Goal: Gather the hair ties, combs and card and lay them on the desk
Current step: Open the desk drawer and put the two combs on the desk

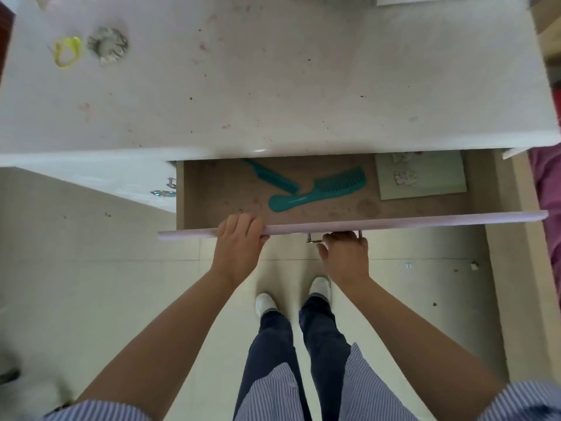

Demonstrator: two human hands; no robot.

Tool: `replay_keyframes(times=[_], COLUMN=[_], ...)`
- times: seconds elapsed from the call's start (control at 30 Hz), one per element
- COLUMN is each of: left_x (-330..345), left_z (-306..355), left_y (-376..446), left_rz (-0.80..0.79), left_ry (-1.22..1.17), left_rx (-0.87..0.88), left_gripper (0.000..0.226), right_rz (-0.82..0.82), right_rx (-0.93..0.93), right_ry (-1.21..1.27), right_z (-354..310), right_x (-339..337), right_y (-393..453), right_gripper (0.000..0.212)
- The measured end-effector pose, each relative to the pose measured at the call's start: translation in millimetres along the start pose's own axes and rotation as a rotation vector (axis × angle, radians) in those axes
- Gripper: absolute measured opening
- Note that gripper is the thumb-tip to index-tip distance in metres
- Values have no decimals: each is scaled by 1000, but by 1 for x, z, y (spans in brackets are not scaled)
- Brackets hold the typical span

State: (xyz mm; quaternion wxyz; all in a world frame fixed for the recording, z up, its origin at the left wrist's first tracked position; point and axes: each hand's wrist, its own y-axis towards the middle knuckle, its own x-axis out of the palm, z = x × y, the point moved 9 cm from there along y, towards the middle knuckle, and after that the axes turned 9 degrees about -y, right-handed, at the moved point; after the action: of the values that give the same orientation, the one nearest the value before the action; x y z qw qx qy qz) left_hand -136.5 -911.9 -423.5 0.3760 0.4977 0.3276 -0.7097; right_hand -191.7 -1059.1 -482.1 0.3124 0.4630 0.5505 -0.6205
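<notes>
An open drawer (425, 219) sticks out from under the white desk (273, 86). Inside lie a teal wide-tooth comb (321, 189), a second teal comb (270, 176) partly hidden under the desk edge, and a pale green card (422, 177) with small ornaments at the right. On the desk's far left rest a yellow hair tie (67, 52) and a grey scrunchie (107, 44). My left hand (239, 238) grips the drawer's front edge. My right hand (344, 253) is closed on the metal drawer handle (312, 238) below the front.
A second, shut drawer with a metal handle (165, 191) sits to the left. Pale tiled floor (106, 284) lies below, with my feet in white shoes (318, 287). A wooden panel (510, 268) and pink fabric (546, 183) stand at the right.
</notes>
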Motion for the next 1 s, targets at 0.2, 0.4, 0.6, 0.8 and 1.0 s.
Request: replay_keyframes(times=[0.2,0.4,0.6,0.8,1.0], left_x=[19,28,57,80,87], left_z=[-3,-14,-50,-49,-53], left_y=[-10,8,97,124,99], left_rz=[62,-206,-297,-227,-495], left_ry=[20,-288,-13,122,1], left_rx=[14,-10,-189,3,-41], left_gripper=[47,59,47,45,32], right_rz=[-352,-90,-114,-5,-174], right_rx=[-256,-454,-457,-490,-466], right_ry=[20,185,-359,-454,-598], right_z=[-6,-5,-25,-33,-35], right_x=[24,-56,-12,2,13], right_y=[-13,31,120,127,116], right_gripper=[43,17,42,30,32])
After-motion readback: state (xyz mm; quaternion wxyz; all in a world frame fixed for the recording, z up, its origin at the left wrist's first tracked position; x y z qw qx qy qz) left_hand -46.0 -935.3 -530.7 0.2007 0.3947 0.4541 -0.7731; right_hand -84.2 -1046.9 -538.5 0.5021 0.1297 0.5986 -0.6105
